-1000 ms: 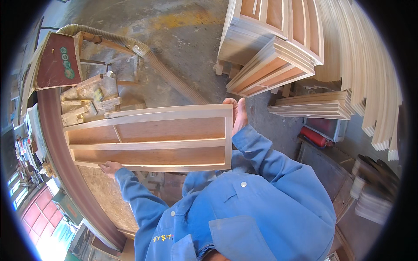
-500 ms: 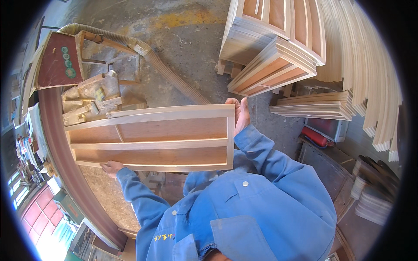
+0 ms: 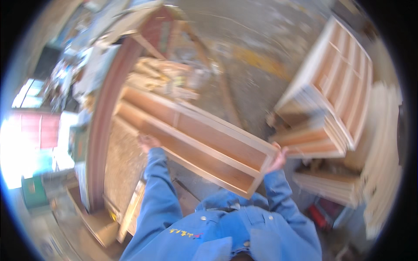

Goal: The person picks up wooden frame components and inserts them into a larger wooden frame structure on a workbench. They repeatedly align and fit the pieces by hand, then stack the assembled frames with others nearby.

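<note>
A long framed wooden panel (image 3: 209, 135), with pale rails and reddish-brown inset boards, is held in both my hands and slants across the middle of the view. My left hand (image 3: 149, 142) is closed on its near long edge, toward the left part. At the panel's right end, my right hand (image 3: 277, 158) grips the short rail, with the thumb on the outer side. The panel's far left end is over the bench, beside a dark red beam (image 3: 109, 117). Motion blurs the fingers somewhat.
Offcuts of wood (image 3: 161, 76) are piled behind the panel's left half. To the right stand a tall stack of similar panels (image 3: 344, 74) and leaning panels (image 3: 313, 139). A hose (image 3: 228, 95) runs across the floor beyond. A chipboard surface (image 3: 124, 156) lies at left.
The view has swung leftward and blurred. The panel has gone from nearly level to slanting down toward the right. Both hands keep their hold on it.
</note>
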Demonstrator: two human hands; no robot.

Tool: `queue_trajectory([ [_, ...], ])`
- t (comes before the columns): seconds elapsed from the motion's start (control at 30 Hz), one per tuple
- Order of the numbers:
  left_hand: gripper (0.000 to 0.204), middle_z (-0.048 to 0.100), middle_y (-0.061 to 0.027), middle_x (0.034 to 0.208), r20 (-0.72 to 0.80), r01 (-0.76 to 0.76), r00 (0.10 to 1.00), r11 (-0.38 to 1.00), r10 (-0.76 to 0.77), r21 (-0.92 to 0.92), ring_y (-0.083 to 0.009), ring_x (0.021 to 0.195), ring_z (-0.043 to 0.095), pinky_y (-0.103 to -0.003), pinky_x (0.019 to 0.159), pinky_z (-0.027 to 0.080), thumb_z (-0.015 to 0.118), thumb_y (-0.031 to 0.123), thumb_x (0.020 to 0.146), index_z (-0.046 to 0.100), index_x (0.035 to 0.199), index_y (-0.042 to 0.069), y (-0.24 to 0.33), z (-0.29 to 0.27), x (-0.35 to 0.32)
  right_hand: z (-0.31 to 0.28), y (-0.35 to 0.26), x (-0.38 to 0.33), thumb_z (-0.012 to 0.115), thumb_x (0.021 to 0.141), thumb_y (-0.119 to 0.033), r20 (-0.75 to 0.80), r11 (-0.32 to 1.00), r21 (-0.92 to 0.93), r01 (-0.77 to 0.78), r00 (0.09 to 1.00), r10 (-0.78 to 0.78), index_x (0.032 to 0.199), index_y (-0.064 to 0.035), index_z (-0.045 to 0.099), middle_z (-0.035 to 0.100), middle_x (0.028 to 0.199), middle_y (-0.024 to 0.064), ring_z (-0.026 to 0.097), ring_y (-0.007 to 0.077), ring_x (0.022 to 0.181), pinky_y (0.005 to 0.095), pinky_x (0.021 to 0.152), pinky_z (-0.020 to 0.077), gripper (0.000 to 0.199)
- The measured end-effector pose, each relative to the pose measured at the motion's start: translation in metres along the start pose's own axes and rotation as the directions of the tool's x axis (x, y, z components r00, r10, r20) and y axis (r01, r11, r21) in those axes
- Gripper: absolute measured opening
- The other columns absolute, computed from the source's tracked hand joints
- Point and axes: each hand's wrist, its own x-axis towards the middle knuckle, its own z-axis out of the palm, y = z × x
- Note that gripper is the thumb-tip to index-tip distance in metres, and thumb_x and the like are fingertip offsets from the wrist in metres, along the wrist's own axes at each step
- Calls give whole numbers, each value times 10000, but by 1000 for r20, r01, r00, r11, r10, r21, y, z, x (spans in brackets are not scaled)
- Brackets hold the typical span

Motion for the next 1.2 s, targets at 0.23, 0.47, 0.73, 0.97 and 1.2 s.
queue_trajectory([
  [0.23,527,466,-249,1468,-184,-75,981,994,59,-83,-400,1366,435,-445,1150,355,520,125,928,479,1450,57,9,15,-11,-33,-5,-23,449,974,-650,209,964,-210,-164,956,208,1463,-55,421,559,1401,145,522,341,1293,522,1097,419,770],
  [0.47,498,540,-228,1392,-259,-103,964,980,57,-170,-404,1289,506,-459,1075,428,568,197,918,544,1391,45,12,16,-13,-57,4,-60,661,934,-215,-27,686,-653,-320,916,401,1407,-34,464,594,1295,96,589,257,1169,448,1033,479,544],
  [0.73,658,508,-200,1465,325,290,944,587,-47,-756,-315,1331,519,-404,1114,391,520,532,988,502,1442,57,-3,-39,1,5,-49,-113,724,881,-193,500,531,-753,388,863,78,1243,32,614,652,1225,130,604,218,1154,357,939,514,440],
  [0.97,744,451,-190,1516,16,5,997,127,82,-992,-275,1398,437,-371,1156,334,444,558,1026,379,1506,-6,-16,-77,-31,33,-71,-108,714,803,-114,960,-389,-169,906,240,142,1089,-147,732,648,1058,61,627,290,1116,457,995,473,288],
  [1.2,628,387,-240,1539,-134,19,990,976,-49,-218,-371,1418,381,-462,1168,305,475,415,1006,392,1507,46,-26,-11,-51,4,-56,-79,640,850,-122,938,-621,-9,784,222,268,1143,-263,709,554,1148,22,523,244,1243,485,1093,408,332],
])
